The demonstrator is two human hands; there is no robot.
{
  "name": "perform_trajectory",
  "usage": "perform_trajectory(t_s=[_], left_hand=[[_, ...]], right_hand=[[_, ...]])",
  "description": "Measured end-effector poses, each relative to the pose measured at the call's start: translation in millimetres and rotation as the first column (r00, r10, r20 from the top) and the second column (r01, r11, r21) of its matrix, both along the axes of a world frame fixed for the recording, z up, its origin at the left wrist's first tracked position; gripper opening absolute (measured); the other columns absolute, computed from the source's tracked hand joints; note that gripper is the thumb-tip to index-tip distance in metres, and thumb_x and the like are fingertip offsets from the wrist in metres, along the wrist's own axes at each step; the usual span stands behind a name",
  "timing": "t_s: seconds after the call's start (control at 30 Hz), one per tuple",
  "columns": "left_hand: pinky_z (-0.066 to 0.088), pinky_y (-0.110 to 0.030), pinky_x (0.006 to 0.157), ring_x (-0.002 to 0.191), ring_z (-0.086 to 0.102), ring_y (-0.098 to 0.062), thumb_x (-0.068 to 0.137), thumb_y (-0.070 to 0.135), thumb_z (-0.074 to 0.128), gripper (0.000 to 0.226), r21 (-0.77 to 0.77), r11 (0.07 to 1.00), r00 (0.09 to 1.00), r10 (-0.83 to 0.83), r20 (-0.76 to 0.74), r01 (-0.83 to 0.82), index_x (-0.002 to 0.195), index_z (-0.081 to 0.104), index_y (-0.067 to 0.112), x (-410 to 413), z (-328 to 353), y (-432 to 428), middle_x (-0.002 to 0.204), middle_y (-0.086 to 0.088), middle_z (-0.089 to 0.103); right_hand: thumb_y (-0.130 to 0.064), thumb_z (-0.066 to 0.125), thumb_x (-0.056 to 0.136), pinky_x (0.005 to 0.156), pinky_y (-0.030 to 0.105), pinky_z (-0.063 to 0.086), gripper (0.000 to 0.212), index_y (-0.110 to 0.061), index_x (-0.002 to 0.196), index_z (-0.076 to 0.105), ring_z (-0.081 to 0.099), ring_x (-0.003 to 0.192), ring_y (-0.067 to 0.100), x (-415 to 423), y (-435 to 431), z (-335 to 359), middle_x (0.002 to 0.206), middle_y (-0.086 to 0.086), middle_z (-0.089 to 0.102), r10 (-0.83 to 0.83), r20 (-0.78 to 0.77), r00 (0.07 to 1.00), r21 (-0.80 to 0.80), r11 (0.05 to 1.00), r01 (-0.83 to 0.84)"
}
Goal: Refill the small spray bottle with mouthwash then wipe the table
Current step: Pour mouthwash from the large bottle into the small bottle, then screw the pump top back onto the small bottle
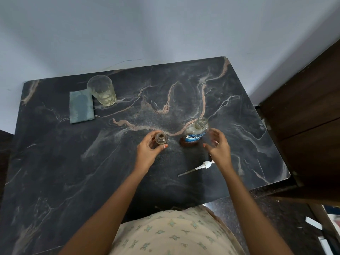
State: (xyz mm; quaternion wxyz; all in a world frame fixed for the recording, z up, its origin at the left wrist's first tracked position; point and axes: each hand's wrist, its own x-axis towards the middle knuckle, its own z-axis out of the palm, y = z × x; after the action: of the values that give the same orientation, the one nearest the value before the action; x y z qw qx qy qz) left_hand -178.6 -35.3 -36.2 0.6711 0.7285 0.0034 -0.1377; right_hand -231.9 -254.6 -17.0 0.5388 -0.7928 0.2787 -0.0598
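A small clear spray bottle (160,138) stands upright with its neck uncapped near the middle of the dark marble table (73,162). My left hand (149,150) grips it from the near side, thumb and fingers curled round it. To its right stands an uncapped mouthwash bottle (196,132) with a blue label. My right hand (219,144) hovers just right of that bottle, fingers spread and loosely curved, slightly blurred, holding nothing. The white spray pump (197,167) with its dip tube lies on the table near my right wrist. A folded grey-green cloth (81,106) lies at the back left.
A drinking glass (102,90) with a little pale liquid stands beside the cloth at the back left. A dark wooden cabinet (303,126) borders the table's right side. A pale wall runs behind the table. My patterned clothing is at the near edge.
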Motion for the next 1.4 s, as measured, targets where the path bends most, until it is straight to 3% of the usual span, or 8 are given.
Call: perform_trajectory(t_s=[0.17, 0.6, 0.73, 0.87, 0.97, 1.13, 1.27, 1.4], left_hand=[[0.044, -0.007, 0.083, 0.094, 0.060, 0.006, 0.067, -0.003, 0.074, 0.054, 0.010, 1.000, 1.000, 0.005, 0.016, -0.005, 0.098, 0.057, 0.037, 0, 0, -1, 0.101, 0.013, 0.063], [0.043, -0.005, 0.082, 0.096, 0.057, 0.007, 0.069, 0.001, 0.074, 0.052, 0.045, 0.999, 0.999, -0.019, 0.048, 0.017, 0.097, 0.054, 0.041, -1, 1, 0, 0.101, 0.015, 0.061], [0.044, -0.007, 0.084, 0.098, 0.058, 0.004, 0.070, 0.003, 0.074, 0.053, 0.048, 0.998, 0.999, -0.028, 0.046, 0.026, 0.097, 0.054, 0.043, 0, -1, 1, 0.102, 0.017, 0.061], [0.044, -0.006, 0.082, 0.098, 0.058, 0.006, 0.070, 0.004, 0.074, 0.052, 0.048, 0.998, 0.998, -0.032, 0.049, 0.030, 0.096, 0.055, 0.045, 0, -3, 2, 0.103, 0.020, 0.061], [0.043, -0.005, 0.082, 0.098, 0.058, 0.006, 0.070, 0.003, 0.074, 0.053, 0.047, 0.998, 0.998, -0.036, 0.048, 0.034, 0.095, 0.056, 0.047, 0, -3, 2, 0.103, 0.021, 0.060], [0.043, -0.005, 0.082, 0.098, 0.058, 0.006, 0.069, 0.003, 0.074, 0.054, 0.050, 0.998, 0.998, -0.032, 0.052, 0.029, 0.097, 0.055, 0.044, -1, -3, 1, 0.102, 0.019, 0.061], [0.045, -0.009, 0.085, 0.099, 0.059, 0.003, 0.069, 0.000, 0.074, 0.054, 0.027, 0.999, 0.999, -0.023, 0.043, 0.021, 0.098, 0.055, 0.041, -1, -2, 0, 0.103, 0.014, 0.062], [0.045, -0.011, 0.087, 0.100, 0.059, 0.001, 0.068, 0.000, 0.074, 0.053, 0.026, 1.000, 0.999, -0.012, 0.030, 0.012, 0.097, 0.055, 0.040, -1, -2, 0, 0.104, 0.009, 0.063]], right_hand=[[-0.003, 0.069, 0.077, 0.074, 0.017, 0.040, 0.028, 0.000, 0.103, 0.059, 0.060, 0.085, 0.025, -41, -1, -8, 0.094, 0.017, 0.065, -0.200, -0.127, 0.971, -0.170, 0.969, 0.177], [-0.021, 0.073, 0.077, 0.079, 0.039, 0.053, 0.045, -0.001, 0.110, 0.050, 0.065, 0.078, 0.030, -56, 20, -27, 0.088, 0.019, 0.067, -0.380, -0.269, 0.885, -0.013, 0.920, 0.391], [-0.012, 0.070, 0.079, 0.051, 0.014, 0.051, 0.033, 0.000, 0.105, 0.054, 0.060, 0.056, 0.014, -54, 21, -27, 0.083, 0.015, 0.064, -0.368, -0.271, 0.889, 0.039, 0.919, 0.392], [-0.007, 0.071, 0.077, 0.046, 0.010, 0.049, 0.033, 0.002, 0.105, 0.055, 0.060, 0.062, 0.018, -52, 22, -26, 0.084, 0.015, 0.062, -0.397, -0.260, 0.880, 0.088, 0.898, 0.431], [-0.006, 0.073, 0.076, 0.050, 0.013, 0.053, 0.037, 0.001, 0.107, 0.055, 0.062, 0.072, 0.020, -52, 23, -19, 0.087, 0.013, 0.063, -0.417, -0.224, 0.881, 0.128, 0.883, 0.451], [-0.013, 0.074, 0.075, 0.077, 0.037, 0.057, 0.037, -0.007, 0.106, 0.055, 0.066, 0.082, 0.024, -51, 30, 9, 0.089, 0.012, 0.065, -0.413, -0.076, 0.908, 0.112, 0.901, 0.419], [-0.014, 0.075, 0.074, 0.070, 0.012, 0.052, 0.032, -0.022, 0.098, 0.055, 0.063, 0.078, 0.007, -43, 41, 53, 0.086, -0.004, 0.065, -0.329, 0.172, 0.928, 0.029, 0.944, 0.329], [-0.010, 0.075, 0.073, 0.077, 0.012, 0.051, 0.035, -0.018, 0.102, 0.056, 0.063, 0.084, 0.000, -19, 56, 91, 0.092, -0.010, 0.063, -0.244, 0.368, 0.897, 0.041, 0.968, 0.246]])
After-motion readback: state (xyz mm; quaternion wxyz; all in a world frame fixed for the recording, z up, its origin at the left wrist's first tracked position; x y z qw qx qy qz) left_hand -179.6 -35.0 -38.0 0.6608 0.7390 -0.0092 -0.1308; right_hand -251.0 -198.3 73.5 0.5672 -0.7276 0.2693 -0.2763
